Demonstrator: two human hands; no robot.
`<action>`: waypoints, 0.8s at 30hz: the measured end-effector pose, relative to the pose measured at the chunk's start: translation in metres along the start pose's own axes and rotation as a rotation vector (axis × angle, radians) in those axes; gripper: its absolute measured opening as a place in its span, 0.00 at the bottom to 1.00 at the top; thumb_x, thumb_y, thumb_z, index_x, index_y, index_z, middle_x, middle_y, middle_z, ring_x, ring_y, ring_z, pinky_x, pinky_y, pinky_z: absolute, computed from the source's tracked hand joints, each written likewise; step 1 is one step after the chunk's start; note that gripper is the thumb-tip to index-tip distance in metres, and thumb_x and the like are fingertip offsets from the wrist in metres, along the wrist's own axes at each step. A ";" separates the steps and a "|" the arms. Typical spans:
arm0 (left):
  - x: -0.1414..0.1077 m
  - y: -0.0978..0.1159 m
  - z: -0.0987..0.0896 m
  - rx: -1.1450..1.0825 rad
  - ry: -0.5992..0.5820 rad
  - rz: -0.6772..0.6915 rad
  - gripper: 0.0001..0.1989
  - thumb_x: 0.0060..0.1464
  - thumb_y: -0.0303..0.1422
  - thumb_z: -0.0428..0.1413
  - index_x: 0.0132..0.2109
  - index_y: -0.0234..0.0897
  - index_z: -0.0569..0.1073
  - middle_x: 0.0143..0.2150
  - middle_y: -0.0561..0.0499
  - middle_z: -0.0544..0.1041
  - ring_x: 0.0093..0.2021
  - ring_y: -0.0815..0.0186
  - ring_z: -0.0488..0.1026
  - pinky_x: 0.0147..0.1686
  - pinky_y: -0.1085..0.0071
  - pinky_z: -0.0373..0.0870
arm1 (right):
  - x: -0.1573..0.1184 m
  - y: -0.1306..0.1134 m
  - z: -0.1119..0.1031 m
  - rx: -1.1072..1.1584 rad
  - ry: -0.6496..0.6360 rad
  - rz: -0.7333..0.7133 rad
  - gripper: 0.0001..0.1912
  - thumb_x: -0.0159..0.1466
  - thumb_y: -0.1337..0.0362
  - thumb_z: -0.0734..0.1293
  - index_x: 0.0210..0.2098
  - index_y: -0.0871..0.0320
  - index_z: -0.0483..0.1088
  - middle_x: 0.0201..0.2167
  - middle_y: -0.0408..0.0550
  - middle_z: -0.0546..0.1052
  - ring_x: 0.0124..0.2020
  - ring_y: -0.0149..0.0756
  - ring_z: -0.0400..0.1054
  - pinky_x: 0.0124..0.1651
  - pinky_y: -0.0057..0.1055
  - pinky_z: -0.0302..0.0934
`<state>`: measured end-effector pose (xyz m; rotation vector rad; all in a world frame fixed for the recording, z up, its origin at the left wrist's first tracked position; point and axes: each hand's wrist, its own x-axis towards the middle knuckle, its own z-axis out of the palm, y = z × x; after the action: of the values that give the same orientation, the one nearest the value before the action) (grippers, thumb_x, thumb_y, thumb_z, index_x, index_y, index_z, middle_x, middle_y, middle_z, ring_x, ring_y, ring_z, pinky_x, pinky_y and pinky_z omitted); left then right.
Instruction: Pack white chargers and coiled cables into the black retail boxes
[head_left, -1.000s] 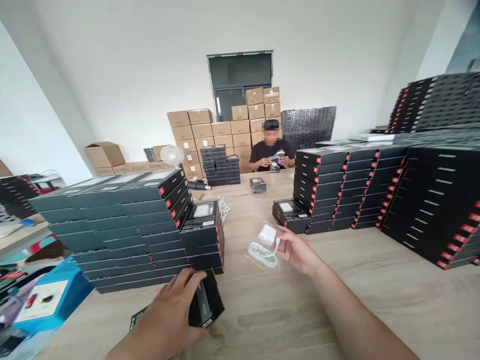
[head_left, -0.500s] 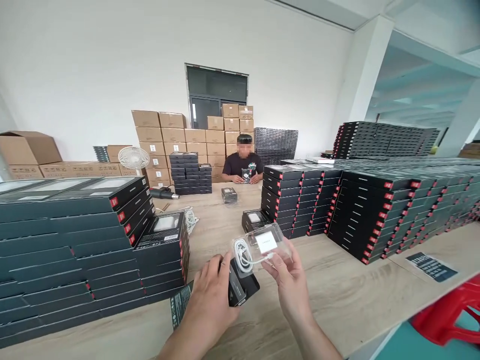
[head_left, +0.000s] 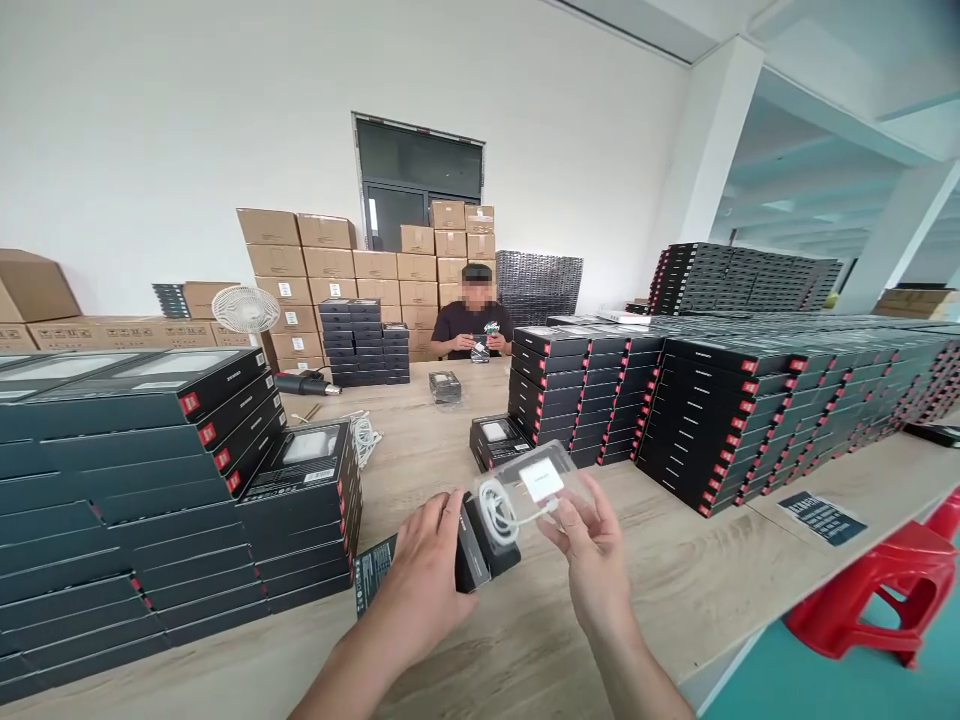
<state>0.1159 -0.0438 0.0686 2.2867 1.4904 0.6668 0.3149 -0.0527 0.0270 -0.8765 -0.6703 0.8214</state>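
My left hand (head_left: 429, 550) is closed around a small black box (head_left: 472, 562) with its open end facing right. In my right hand (head_left: 591, 545), thumb and fingers grip the near right part of a clear plastic tray (head_left: 564, 458). The tray bears a white charger block (head_left: 541, 482) and a coiled white cable (head_left: 495, 512). Its left end, with the cable coil, overlaps the box's open end; how far inside it sits I cannot tell. Under my left wrist lies a dark printed flat piece (head_left: 367, 578), partly hidden.
Stacks of black boxes stand on the left (head_left: 172, 480) and right (head_left: 690, 420) of the wooden table (head_left: 645, 620). Ahead lie a white cable bundle (head_left: 363, 438), a heat gun (head_left: 304, 384) and a wrapped box (head_left: 445, 386). A co-worker (head_left: 472, 318) sits opposite. Red stool (head_left: 877, 590) at right.
The black box has tilted up and come closer to the tray, whose cable end now overlaps its opening. My view has swung slightly right. The co-worker's hands have shifted around a small packet.
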 end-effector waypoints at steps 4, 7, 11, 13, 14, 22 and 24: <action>0.005 0.009 0.012 0.043 0.051 -0.068 0.51 0.39 0.29 0.62 0.71 0.39 0.52 0.67 0.40 0.60 0.67 0.46 0.56 0.64 0.54 0.53 | -0.008 0.005 0.013 0.010 0.089 -0.106 0.36 0.60 0.52 0.73 0.64 0.49 0.60 0.49 0.49 0.73 0.50 0.44 0.71 0.51 0.47 0.73; 0.006 0.013 0.018 0.093 0.163 -0.050 0.50 0.39 0.26 0.63 0.69 0.38 0.53 0.63 0.40 0.65 0.63 0.48 0.61 0.62 0.53 0.56 | -0.011 0.008 0.018 -0.007 0.091 -0.125 0.35 0.60 0.52 0.72 0.64 0.49 0.61 0.49 0.49 0.73 0.50 0.43 0.71 0.49 0.45 0.74; 0.006 0.008 0.016 0.134 0.253 0.046 0.41 0.37 0.22 0.63 0.61 0.39 0.62 0.60 0.41 0.67 0.59 0.49 0.64 0.60 0.52 0.59 | -0.004 0.002 0.011 -0.062 0.054 -0.083 0.35 0.58 0.53 0.73 0.62 0.51 0.64 0.45 0.49 0.75 0.45 0.43 0.72 0.40 0.41 0.76; 0.007 0.005 0.014 0.130 0.237 0.086 0.39 0.36 0.21 0.64 0.58 0.40 0.64 0.60 0.41 0.67 0.59 0.48 0.65 0.59 0.52 0.60 | 0.000 -0.006 0.007 -0.113 0.008 -0.067 0.35 0.57 0.53 0.74 0.61 0.52 0.65 0.43 0.49 0.75 0.42 0.42 0.72 0.35 0.38 0.76; 0.007 0.004 0.013 0.117 0.226 0.104 0.38 0.36 0.21 0.64 0.58 0.41 0.65 0.60 0.42 0.67 0.59 0.48 0.65 0.59 0.52 0.60 | 0.001 -0.010 0.006 -0.138 -0.013 -0.064 0.34 0.56 0.52 0.74 0.60 0.52 0.66 0.43 0.50 0.76 0.40 0.42 0.72 0.33 0.38 0.76; 0.007 -0.001 0.014 -0.244 0.161 0.121 0.53 0.40 0.26 0.63 0.70 0.52 0.47 0.65 0.44 0.60 0.64 0.48 0.61 0.60 0.51 0.61 | -0.004 -0.034 0.004 -0.034 -0.308 0.080 0.30 0.60 0.50 0.72 0.60 0.50 0.68 0.48 0.52 0.77 0.46 0.45 0.73 0.43 0.42 0.74; 0.007 0.000 0.013 -0.349 0.146 0.093 0.53 0.42 0.27 0.62 0.70 0.52 0.46 0.66 0.44 0.58 0.65 0.49 0.61 0.61 0.51 0.61 | 0.003 -0.037 0.002 0.054 -0.389 0.112 0.29 0.63 0.49 0.69 0.60 0.50 0.68 0.48 0.53 0.78 0.48 0.46 0.74 0.49 0.45 0.71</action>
<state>0.1254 -0.0376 0.0589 2.0831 1.2166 1.0504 0.3270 -0.0640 0.0602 -0.7151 -0.9391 1.1211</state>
